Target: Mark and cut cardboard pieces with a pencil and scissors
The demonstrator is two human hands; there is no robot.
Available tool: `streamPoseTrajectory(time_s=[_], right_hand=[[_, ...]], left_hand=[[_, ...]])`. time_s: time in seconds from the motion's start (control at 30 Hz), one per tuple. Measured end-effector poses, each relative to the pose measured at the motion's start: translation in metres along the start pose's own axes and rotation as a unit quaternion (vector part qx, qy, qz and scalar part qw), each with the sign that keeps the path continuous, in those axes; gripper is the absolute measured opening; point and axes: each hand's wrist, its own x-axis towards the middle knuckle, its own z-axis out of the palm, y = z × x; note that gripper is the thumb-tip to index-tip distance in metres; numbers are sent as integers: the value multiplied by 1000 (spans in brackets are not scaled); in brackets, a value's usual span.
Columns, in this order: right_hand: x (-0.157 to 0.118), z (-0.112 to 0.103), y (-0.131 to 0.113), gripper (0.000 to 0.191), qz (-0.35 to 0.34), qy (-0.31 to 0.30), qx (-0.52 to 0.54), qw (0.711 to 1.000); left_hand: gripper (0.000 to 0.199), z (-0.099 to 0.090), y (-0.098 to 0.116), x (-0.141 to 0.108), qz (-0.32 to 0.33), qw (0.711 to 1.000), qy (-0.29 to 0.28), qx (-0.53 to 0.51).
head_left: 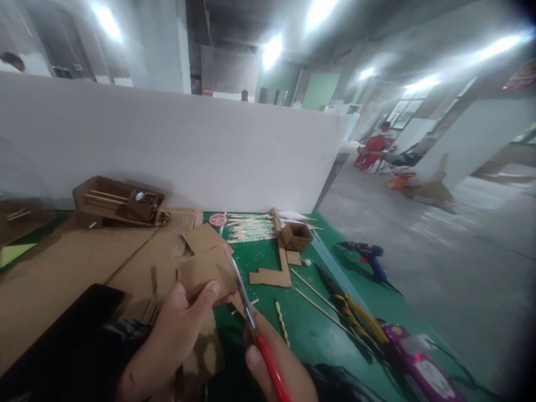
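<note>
My left hand (pixel 184 312) pinches a squarish piece of cardboard (pixel 209 269), thumb on top and fingers beneath. My right hand (pixel 272 357) is closed round red-handled scissors (pixel 264 346). The metal blades lie along the right edge of the cardboard piece; whether they are cutting into it I cannot tell. Just beyond, another cardboard piece (pixel 205 239) rests on a large cardboard sheet (pixel 84 268). To the right, an L-shaped cardboard strip (pixel 272 277) and a small open cardboard box (pixel 297 235) sit on the green table (pixel 259 254).
At the back left stands a cardboard box with sticks (pixel 119 201). Several wooden sticks (pixel 251 226) lie near a tape roll (pixel 218 220). Pliers (pixel 355 315), a blue glue gun (pixel 368 257) and a purple power strip (pixel 419 357) are on the right. A white partition (pixel 188 151) borders the table.
</note>
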Motion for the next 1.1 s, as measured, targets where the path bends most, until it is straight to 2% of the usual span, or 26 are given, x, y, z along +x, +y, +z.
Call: streamPoseTrajectory(time_s=[0.1, 0.27, 0.5, 0.8, 1.0, 1.1], right_hand=[[4, 2, 5, 52, 13, -5, 10, 1000], [9, 8, 7, 64, -9, -13, 37, 999], [-3, 8, 2, 53, 10, 20, 13, 1000], [3, 9, 14, 64, -5, -12, 48, 999], [-1, 7, 6, 56, 16, -5, 31, 999], [-2, 9, 4, 57, -3, -8, 44, 999]], left_hand=[[49, 0, -1, -1, -5, 1000, 16, -11], [47, 3, 1, -2, -1, 1000, 24, -17], [43, 0, -1, -5, -7, 1000, 7, 20], [47, 2, -1, -6, -11, 1000, 12, -1], [41, -1, -6, -7, -17, 1000, 0, 22], [34, 1, -3, -10, -21, 999, -3, 25]])
